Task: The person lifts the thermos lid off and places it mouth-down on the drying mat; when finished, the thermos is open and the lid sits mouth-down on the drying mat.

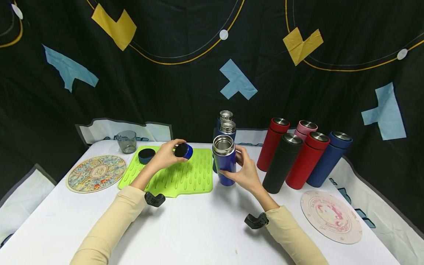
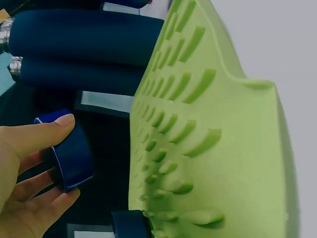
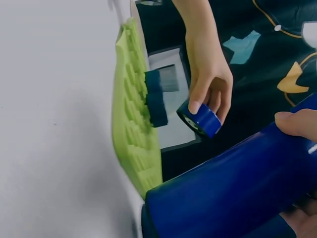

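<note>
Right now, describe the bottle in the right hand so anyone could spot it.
On the white table, find the bright green mat. Just past its right edge in the head view, the right hand grips an open bottle. Its brighter, violet-leaning blue sets it apart from the darker blue open bottles behind it.

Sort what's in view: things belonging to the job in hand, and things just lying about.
Likely in the job:
blue lid, held by the left hand
blue bottle, gripped by the right hand
open dark blue bottles
dark blue lids on the green mat

Seemingly just lying about:
glass
patterned round mat
pink round mat
five capped bottles
</note>
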Demonstrator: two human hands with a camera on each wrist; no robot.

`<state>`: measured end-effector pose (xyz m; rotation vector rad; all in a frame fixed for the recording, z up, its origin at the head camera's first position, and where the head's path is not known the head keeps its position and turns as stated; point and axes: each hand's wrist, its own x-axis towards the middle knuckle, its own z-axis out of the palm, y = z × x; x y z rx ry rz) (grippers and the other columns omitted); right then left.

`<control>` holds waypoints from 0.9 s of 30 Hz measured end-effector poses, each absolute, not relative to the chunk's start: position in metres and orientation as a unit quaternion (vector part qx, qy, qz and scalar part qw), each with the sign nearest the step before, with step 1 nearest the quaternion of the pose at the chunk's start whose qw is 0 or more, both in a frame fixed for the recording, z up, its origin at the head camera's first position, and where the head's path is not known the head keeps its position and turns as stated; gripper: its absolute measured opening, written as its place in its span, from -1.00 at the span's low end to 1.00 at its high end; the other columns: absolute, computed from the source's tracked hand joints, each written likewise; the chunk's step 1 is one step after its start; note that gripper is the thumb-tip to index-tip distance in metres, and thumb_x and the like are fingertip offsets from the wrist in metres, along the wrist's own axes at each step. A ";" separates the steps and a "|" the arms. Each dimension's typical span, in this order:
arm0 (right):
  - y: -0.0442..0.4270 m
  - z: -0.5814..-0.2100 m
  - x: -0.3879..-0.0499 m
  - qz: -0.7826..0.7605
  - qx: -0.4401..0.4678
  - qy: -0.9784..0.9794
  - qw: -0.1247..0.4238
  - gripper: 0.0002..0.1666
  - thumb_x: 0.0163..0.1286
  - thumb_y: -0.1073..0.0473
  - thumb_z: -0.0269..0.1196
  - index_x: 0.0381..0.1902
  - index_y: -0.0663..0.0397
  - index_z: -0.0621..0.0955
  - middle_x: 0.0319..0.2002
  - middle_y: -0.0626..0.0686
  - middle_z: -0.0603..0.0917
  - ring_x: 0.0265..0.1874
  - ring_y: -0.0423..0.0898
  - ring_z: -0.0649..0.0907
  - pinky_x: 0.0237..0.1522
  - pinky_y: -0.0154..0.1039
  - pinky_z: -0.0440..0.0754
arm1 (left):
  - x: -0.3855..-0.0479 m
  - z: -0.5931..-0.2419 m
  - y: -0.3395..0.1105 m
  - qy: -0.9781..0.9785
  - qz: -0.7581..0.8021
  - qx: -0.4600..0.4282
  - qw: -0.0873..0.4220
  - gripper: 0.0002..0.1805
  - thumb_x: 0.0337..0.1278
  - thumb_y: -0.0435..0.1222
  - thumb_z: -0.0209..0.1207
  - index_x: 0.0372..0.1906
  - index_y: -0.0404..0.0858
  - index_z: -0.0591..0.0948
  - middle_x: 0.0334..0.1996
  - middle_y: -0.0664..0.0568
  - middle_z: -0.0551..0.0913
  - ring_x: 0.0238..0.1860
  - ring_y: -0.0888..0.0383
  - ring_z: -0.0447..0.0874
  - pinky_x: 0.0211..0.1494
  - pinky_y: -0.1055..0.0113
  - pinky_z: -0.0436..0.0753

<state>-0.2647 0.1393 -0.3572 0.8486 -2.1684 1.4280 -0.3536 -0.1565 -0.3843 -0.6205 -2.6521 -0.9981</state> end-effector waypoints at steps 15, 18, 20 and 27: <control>0.131 -0.378 -0.277 0.553 0.238 -0.773 0.200 -0.09 -0.08 0.45 0.52 0.21 0.39 0.30 0.01 0.35 0.62 0.01 0.20 0.63 0.10 0.02 0.56 | -0.379 -0.402 -0.155 -0.934 -0.280 -0.205 0.084 -0.21 -0.10 -0.29 0.46 0.28 -0.45 0.40 0.21 -0.37 0.44 0.20 -0.27 0.42 0.19 -0.06 0.49; 0.130 -0.381 -0.277 0.566 0.221 -0.771 0.194 -0.09 -0.07 0.43 0.52 0.21 0.39 0.30 0.01 0.37 0.62 0.01 0.21 0.63 0.10 -0.02 0.57 | -0.380 -0.404 -0.154 -0.936 -0.273 -0.207 0.084 -0.22 -0.10 -0.30 0.46 0.28 -0.45 0.41 0.23 -0.35 0.43 0.22 -0.27 0.40 0.22 -0.06 0.46; 0.130 -0.382 -0.278 0.572 0.212 -0.769 0.191 -0.09 -0.06 0.42 0.51 0.21 0.39 0.30 0.01 0.37 0.61 0.02 0.20 0.63 0.11 -0.03 0.56 | -0.382 -0.405 -0.154 -0.937 -0.269 -0.207 0.083 -0.23 -0.10 -0.31 0.46 0.27 -0.46 0.42 0.23 -0.35 0.43 0.22 -0.26 0.40 0.22 -0.06 0.46; 0.129 -0.385 -0.278 0.580 0.199 -0.765 0.198 -0.09 -0.03 0.39 0.51 0.24 0.40 0.29 0.04 0.36 0.61 0.04 0.19 0.62 0.11 -0.04 0.57 | -0.386 -0.409 -0.149 -0.946 -0.245 -0.201 0.070 -0.25 -0.05 -0.29 0.43 0.27 -0.47 0.41 0.19 -0.37 0.45 0.20 -0.26 0.42 0.22 -0.07 0.45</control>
